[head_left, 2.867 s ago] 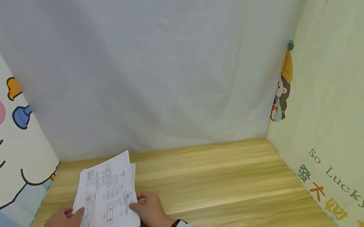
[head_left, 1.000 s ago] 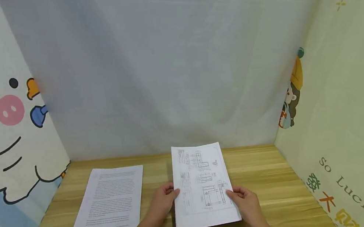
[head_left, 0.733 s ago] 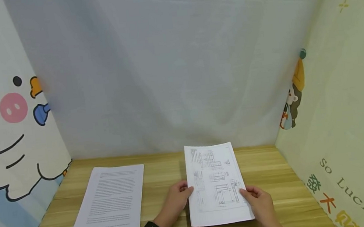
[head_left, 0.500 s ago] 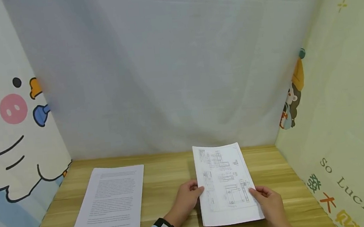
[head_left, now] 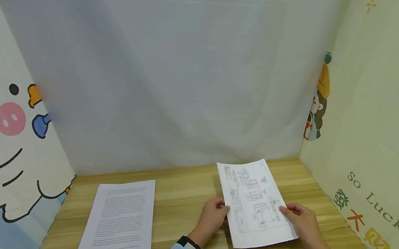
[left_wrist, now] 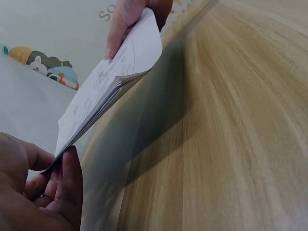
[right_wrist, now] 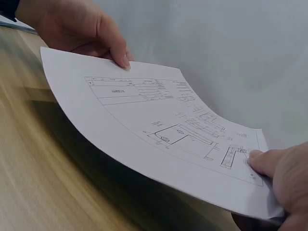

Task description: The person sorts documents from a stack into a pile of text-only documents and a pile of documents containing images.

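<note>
A thin stack of paper sheets (head_left: 255, 204), the top one printed with technical drawings, is held by both hands over the right half of the table. My left hand (head_left: 212, 217) pinches its left edge, thumb on top and fingers beneath. On the opposite edge my right hand (head_left: 304, 227) grips it the same way. In the left wrist view the stack (left_wrist: 103, 84) is raised off the wood, with a shadow below. The right wrist view shows the sheets (right_wrist: 159, 120) sagging between the hands. A second paper stack (head_left: 117, 226), covered in lines of text, lies at the table's left.
The wood-grain table (head_left: 180, 183) runs back to a plain grey-white curtain (head_left: 180, 82). Printed cloth panels stand at both sides, a cartoon bird panel (head_left: 10, 160) on the left and a pale yellow panel (head_left: 372, 102) on the right.
Both hands have carried the drawing sheets from the left side, off the text stack, to the right half. Over the last half second they moved slightly further right and turned a little.
</note>
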`<state>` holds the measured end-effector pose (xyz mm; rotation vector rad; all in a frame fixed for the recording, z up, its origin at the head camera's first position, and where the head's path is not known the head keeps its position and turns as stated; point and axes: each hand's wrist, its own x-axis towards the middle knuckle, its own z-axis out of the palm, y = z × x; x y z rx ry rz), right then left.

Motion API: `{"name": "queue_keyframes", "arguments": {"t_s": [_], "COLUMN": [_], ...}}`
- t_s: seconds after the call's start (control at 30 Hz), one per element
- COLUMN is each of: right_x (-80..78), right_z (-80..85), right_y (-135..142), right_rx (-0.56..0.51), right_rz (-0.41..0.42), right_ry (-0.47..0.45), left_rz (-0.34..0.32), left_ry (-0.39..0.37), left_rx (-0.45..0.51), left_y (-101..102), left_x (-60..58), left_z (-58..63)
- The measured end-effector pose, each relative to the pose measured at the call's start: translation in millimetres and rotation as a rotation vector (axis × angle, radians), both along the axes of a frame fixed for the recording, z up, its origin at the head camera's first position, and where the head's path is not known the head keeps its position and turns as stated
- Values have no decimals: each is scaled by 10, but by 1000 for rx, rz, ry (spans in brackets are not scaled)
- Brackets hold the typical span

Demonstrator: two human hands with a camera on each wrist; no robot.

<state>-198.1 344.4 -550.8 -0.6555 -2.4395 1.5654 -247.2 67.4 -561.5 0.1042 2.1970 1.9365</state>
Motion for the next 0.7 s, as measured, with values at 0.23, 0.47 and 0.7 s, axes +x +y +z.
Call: {"name": "queue_keyframes", "arguments": {"t_s": [0.23,0.47,0.7], "right_x": [-11,-47,-51], "right_z": [-156,-188,-201], "right_y": [-32,-66,-43], "right_rx": [78,212,348], "right_rz": [43,58,66], "right_ry": [10,35,2], "left_rz": [-26,-38,-7], "left_ry": [11,55,176], "left_rx": [-80,-183,-370], "left_y": [4,12,14], "left_x": [-22,-35,19], "left_z": [-168,-209,-176]}}
